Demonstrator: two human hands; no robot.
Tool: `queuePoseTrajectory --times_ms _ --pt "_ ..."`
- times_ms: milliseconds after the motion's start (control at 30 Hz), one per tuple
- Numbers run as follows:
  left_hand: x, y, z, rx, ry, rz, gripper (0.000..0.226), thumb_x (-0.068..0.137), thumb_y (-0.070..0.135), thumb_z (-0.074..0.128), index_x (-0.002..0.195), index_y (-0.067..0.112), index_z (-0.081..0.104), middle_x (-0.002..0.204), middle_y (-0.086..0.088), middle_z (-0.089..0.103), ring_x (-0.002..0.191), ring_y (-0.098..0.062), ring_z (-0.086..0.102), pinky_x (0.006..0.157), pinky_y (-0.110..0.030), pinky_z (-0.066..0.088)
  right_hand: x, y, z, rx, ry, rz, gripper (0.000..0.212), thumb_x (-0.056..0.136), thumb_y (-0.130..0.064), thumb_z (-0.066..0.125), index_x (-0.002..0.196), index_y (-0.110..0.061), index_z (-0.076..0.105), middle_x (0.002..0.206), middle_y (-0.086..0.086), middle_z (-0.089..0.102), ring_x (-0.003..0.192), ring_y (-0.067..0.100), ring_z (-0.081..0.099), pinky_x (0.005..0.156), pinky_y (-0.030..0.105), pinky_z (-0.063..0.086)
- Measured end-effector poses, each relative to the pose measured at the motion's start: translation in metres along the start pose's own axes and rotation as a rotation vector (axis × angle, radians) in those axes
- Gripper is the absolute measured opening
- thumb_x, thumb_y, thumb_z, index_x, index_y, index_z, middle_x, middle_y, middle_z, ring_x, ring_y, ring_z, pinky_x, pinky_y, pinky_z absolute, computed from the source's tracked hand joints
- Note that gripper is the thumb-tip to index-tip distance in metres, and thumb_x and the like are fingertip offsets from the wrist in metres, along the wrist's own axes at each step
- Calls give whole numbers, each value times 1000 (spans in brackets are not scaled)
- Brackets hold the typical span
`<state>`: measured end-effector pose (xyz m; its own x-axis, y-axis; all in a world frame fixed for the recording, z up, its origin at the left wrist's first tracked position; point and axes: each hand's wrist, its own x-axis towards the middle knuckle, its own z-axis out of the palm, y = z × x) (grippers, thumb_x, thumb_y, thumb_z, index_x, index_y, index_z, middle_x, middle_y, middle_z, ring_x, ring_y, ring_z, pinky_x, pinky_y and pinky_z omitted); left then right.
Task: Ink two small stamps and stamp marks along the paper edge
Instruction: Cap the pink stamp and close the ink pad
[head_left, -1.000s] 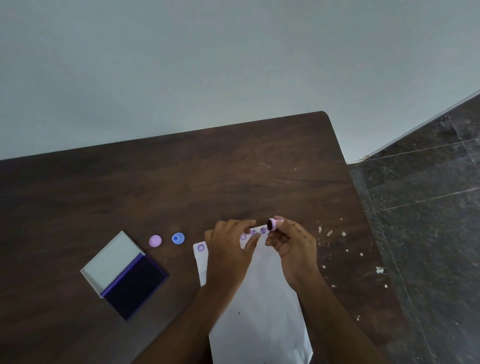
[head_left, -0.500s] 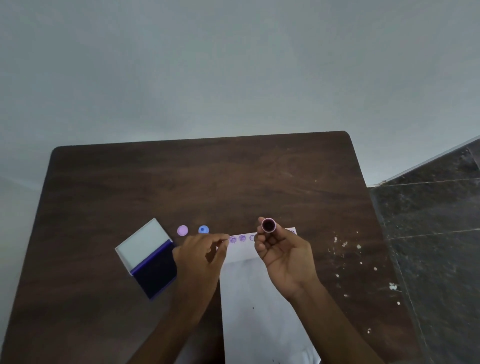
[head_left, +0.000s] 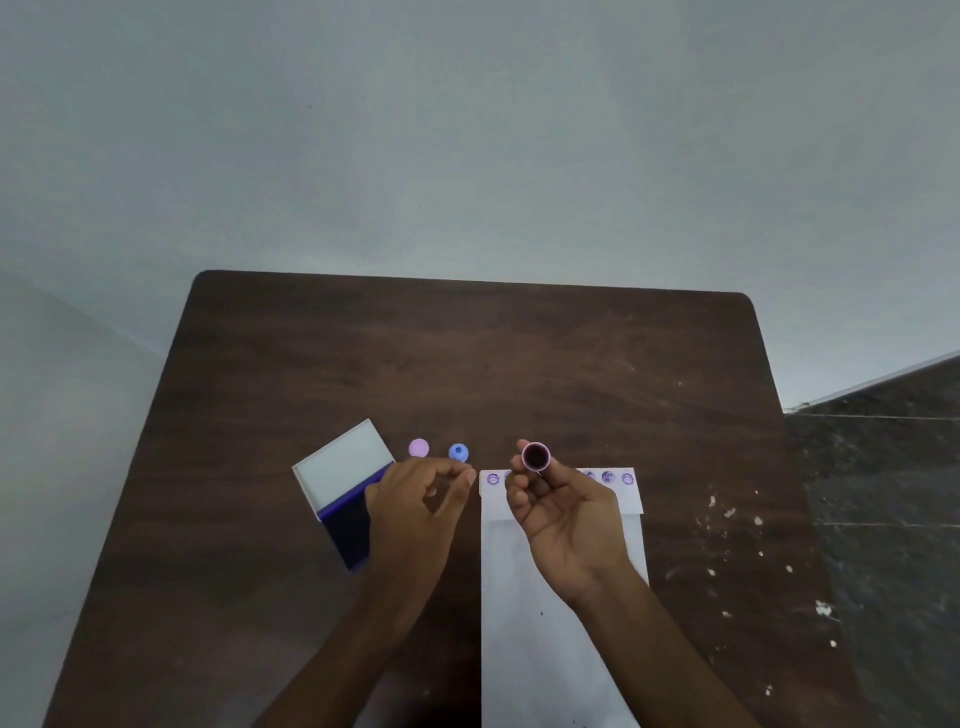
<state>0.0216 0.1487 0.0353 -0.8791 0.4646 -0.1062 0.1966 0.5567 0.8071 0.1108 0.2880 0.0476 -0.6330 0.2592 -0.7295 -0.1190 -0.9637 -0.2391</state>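
Pinching pink stamp in right hand, dark inked face up over paper; left hand loosely curled, empty, beside ink pad.

place: plain indoor room | cues: bare wall; wooden table; dark stone floor

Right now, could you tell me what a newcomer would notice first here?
Probably the right hand at centre, holding a pink stamp with its dark inked face up, above the paper. Next, the purple marks along the paper's far edge, and the open ink pad on the left.
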Motion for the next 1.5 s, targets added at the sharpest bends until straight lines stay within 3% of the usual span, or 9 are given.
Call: queuePoseTrajectory --times_ms 133,367,600,700,833,1000,1167,1333,1500 --pt "3 -10 4 76 55 -291 31 84 36 67 104 12 65 108 -5 67 98 -17 60 89 -32 49 4 9 10 -49 -10 -2 29 84 -12 60 107 3 69 95 21 71 75 25 66 70 32 59" --pt "13 -42 -7 135 64 -233 19 87 33 65 97 17 66 100 1 67 84 -5 51 71 -10 37 11 20 21 -61 11 11 30 82 -11 60 106 4 69 96 22 70 79 26 63 72 32 56" --pt "55 -59 0 435 61 -61 20 86 36 64 103 26 65 108 3 66 102 -17 53 86 -29 36 18 28 25 -15 56 21 33 87 -9 55 114 7 63 94 23 68 76 26 61 64 31 57" --pt "72 -61 7 574 -52 -25 40 86 40 62 122 22 58 125 -1 59 117 -21 46 98 -36 35 19 29 24 -7 63 20 35 85 -8 56 115 8 62 93 24 68 75 26 62 64 32 57" --pt "82 -70 12 656 -70 30 36 86 37 64 116 18 65 120 -2 59 112 -20 45 95 -34 35 21 27 21 -1 79 12 38 81 -10 59 114 8 63 95 24 68 76 26 62 67 33 57" --pt "84 -80 11 607 -41 97 27 76 31 76 97 13 73 101 -5 66 97 -23 52 83 -36 42 25 23 16 0 99 -2 33 80 -11 61 108 6 68 94 23 70 76 27 64 70 33 57" --pt "84 -79 11 501 -67 -1 27 85 39 65 100 16 69 106 -2 67 101 -18 54 92 -32 38 26 23 18 0 100 -1 30 83 -10 60 106 5 69 96 24 70 77 27 65 71 33 58" --pt "75 -51 -2 59 -28 -216 27 84 37 67 106 24 63 101 7 69 93 -9 63 89 -31 51 25 22 20 4 70 4 30 83 -10 59 109 5 67 96 23 70 78 26 65 74 33 57" --pt "62 -27 -16 -281 -131 -237 28 82 27 72 109 22 68 105 8 71 97 -8 66 89 -28 54 25 23 24 -1 82 5 33 80 -11 62 109 5 68 97 23 70 80 27 65 74 33 57"
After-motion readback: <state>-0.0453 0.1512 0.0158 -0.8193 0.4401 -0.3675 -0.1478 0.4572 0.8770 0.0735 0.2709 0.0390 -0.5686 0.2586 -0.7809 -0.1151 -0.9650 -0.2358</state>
